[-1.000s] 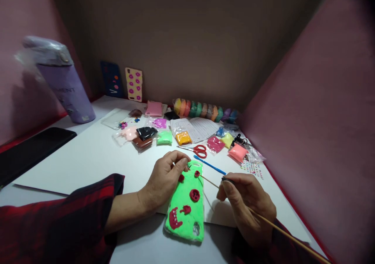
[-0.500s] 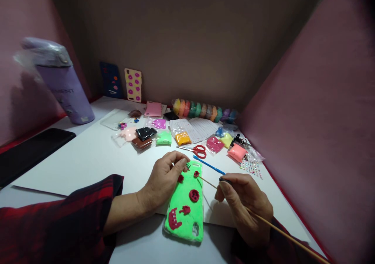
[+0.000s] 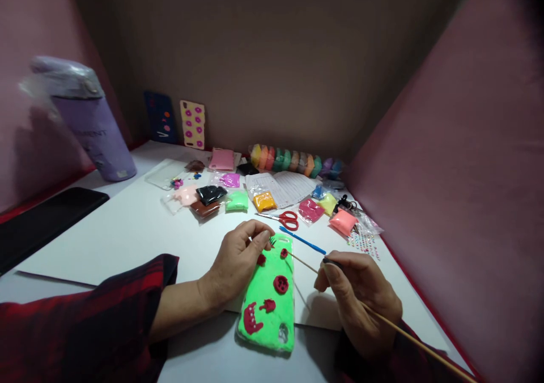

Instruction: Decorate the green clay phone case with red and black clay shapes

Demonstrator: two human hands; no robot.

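A phone case [image 3: 270, 326] coated in bright green clay lies tilted before me. Red clay pieces decorate it, among them a round button shape [image 3: 281, 284] and a crown-like shape with pale dots [image 3: 251, 318]. My left hand [image 3: 238, 252] is closed, thumb and fingers at the case's upper left edge, hiding part of it; small dark stripes show beside the fingertips. Between thumb and fingers, my right hand [image 3: 361, 298] grips a thin wooden skewer [image 3: 304, 263]. Its tip meets a small red piece [image 3: 284, 253] near the upper right corner. Something dark shows at the right fingertips.
Just beyond the case lie a blue tool [image 3: 304, 240] and red-handled scissors [image 3: 287, 220]. Several bagged clays, such as an orange one [image 3: 264, 201], spread behind. A purple bottle [image 3: 96, 128] and black phone [image 3: 46, 224] are leftward; two decorated cases, one cream [image 3: 193, 124], lean against the wall.
My right hand has shifted slightly right and down, still gripping the skewer, whose tip stays at the small red piece. The left hand and the phone case look nearly unmoved.
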